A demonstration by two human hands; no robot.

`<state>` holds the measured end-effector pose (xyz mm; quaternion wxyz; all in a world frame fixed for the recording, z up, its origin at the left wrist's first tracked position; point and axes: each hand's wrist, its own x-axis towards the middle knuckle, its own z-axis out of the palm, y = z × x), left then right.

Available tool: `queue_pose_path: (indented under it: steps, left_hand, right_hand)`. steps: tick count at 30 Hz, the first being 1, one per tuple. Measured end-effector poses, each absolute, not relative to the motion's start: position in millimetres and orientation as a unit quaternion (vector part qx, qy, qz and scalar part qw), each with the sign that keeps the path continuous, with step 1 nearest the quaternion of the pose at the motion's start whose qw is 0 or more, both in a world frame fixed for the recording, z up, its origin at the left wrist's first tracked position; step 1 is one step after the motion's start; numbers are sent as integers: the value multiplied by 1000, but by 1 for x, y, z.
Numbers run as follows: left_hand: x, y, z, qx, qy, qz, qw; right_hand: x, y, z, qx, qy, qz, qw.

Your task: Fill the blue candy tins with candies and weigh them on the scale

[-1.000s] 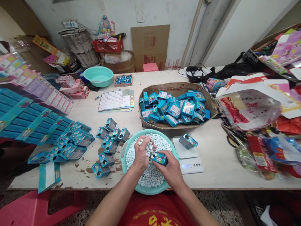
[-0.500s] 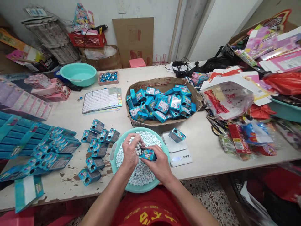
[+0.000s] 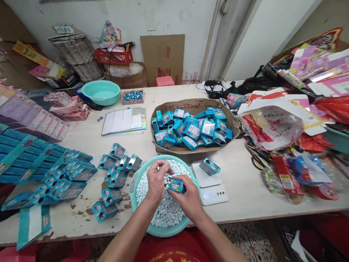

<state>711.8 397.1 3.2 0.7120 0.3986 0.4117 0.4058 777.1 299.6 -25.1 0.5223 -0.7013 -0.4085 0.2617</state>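
Observation:
My right hand [image 3: 191, 198] grips a small blue candy box [image 3: 177, 185] on its side above a turquoise basin [image 3: 197, 183]. Curled fingers of my left hand [image 3: 156, 182] hold some white candies against the open end of that box; the hand partly hides them. Pale pebble-like candies [image 3: 167, 214] fill the basin. Just right of it lies a white digital scale [image 3: 214, 195], with another blue box [image 3: 209, 166] resting on its plate. Several blue boxes with round holes [image 3: 118, 179] stand on the table to the left.
Behind the basin, a cut-down carton [image 3: 196, 150] holds many blue boxes. Stacked blue boxes [image 3: 73, 171] occupy the left side. Scissors [image 3: 256, 160] and plastic packets [image 3: 286, 174] clutter the right. Farther back are an empty turquoise basin [image 3: 100, 101] and some sheets [image 3: 122, 122].
The camera view has shifted, so the table appears slightly lower and farther right. Both hands remain at the blue box, and fewer candies show beside the left fingers.

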Motion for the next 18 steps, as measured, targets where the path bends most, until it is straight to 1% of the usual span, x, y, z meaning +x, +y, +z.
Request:
queue_pose_path:
  steps: [8,13,18]
  left_hand:
    - [712,395,5,389,397,407,725]
    - [710,393,3,413,407,416,701]
    - [709,391,0,436,389,393,710]
  right_hand:
    - [778,299,-23,-694,-402,258,539]
    - [778,299,-23,-689,-391,265,550]
    - [776,300,-26,-684,-384,280,554]
